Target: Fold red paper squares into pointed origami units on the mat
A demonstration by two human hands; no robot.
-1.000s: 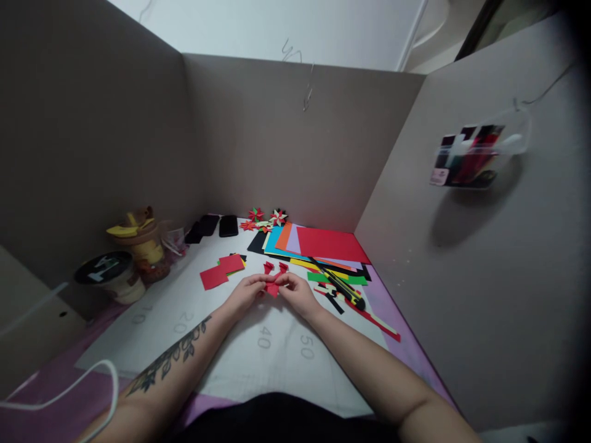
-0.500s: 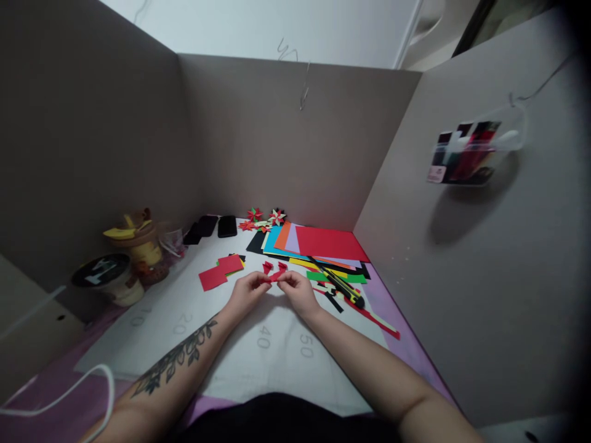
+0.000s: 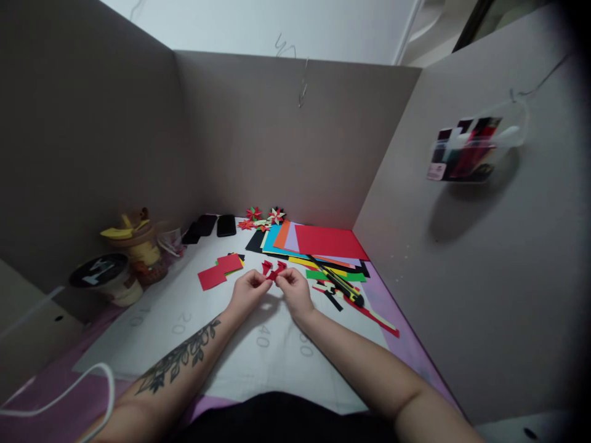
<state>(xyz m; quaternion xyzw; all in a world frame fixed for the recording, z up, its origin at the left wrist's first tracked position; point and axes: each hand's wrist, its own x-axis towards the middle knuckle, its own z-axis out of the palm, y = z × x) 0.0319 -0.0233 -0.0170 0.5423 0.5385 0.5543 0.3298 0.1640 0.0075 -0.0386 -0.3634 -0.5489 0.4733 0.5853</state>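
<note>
Between my fingertips is a small piece of red paper [image 3: 272,276], partly covered by the fingers. My left hand [image 3: 248,291] pinches its left side, and my right hand [image 3: 296,293] pinches the right. Just beyond it show small folded red paper pieces [image 3: 266,265]; whether they touch the held paper I cannot tell. Left of my left hand lie red paper squares [image 3: 217,272], with green, yellow and black edges peeking out beneath. To the right of my right hand rests a yellow and black utility knife [image 3: 344,287] among paper strips and scraps.
Coloured paper sheets [image 3: 330,242] are stacked at the back right. Several folded paper stars [image 3: 276,216] sit by the back panel, near dark flat objects [image 3: 226,226]. Tubs and a yellow pot [image 3: 143,243] stand at the left. A clear holder [image 3: 468,147] hangs on the right panel.
The red paper is tilted differently between my fingers and shows more of its shape. My right hand has shifted slightly left and up. The rest of the table looks the same.
</note>
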